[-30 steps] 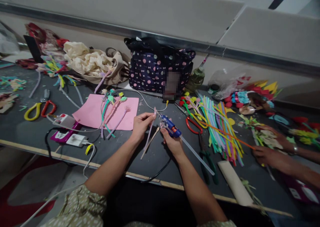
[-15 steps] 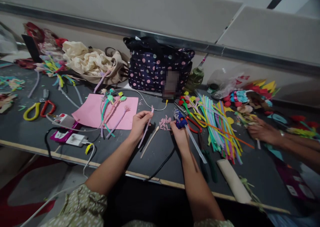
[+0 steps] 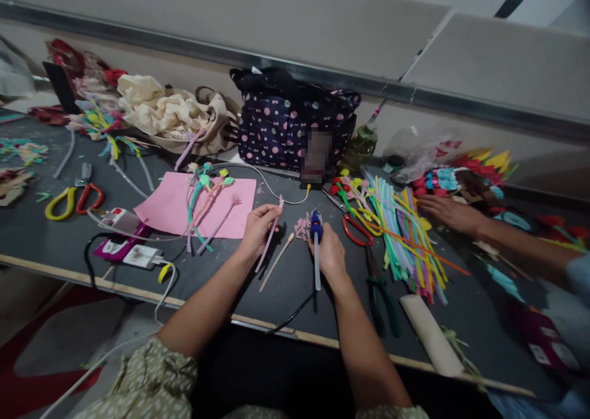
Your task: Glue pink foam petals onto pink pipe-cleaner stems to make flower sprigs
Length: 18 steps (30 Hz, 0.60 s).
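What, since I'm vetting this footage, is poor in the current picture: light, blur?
Head view: dim overall, darkest below the table; a pixelated patch overlaps the dotted bag; the purple item at far right looks soft, while the left hand and right hand read fairly clearly.

The bag stands at the back of the table, with a bottle just right of it. A paper lies left of the left hand, with flowers lying across it. Little bits lie between that hand and the right hand, with scissors farther right
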Tool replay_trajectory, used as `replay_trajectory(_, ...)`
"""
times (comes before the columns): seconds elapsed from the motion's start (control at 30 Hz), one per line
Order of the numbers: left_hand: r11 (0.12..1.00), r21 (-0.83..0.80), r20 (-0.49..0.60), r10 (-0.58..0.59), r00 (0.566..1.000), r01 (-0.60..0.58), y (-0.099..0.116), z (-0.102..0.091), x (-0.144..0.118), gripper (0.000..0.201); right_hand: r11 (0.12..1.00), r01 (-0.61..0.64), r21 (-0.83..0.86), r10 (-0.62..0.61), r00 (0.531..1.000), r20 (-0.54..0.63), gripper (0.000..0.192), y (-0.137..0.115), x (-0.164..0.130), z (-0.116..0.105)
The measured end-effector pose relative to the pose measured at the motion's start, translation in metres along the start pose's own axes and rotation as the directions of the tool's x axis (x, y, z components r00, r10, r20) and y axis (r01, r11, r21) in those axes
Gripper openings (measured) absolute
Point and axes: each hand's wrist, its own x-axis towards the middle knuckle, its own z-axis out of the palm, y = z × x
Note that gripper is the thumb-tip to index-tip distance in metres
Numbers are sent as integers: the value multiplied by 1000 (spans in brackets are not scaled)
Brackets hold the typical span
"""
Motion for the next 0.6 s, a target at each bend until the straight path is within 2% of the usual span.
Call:
replay_trajectory(0.2,1000,0,16,-16,1000,16,2,2,-1,24,1000,-4,-5,4,1000,21,22,0,0,-1)
replay_trajectory(0.27,1000,7,21,-24,999,24,1,2,-1,25,998,-3,70,3,1000,-4,22,2,0,-3)
replay_trajectory(0.37,999,15,43,-35,998,34,0,2,-1,25,952,4,306,28,995,-98,19,4,2,-3)
replay_trajectory(0.43,999,25,59,-46,997,44,-1,2,-2,25,861,31,508,75,979,-187,20,4,4,-1)
replay_trajectory(0.5,997,42,74,-62,995,59,-2,3,-2,26,723,58,688,137,965,-225,23,4,6,3)
replay_trajectory(0.6,994,81,113,-84,990,75,-4,3,-3,26,469,48,882,168,975,-143,29,2,7,5)
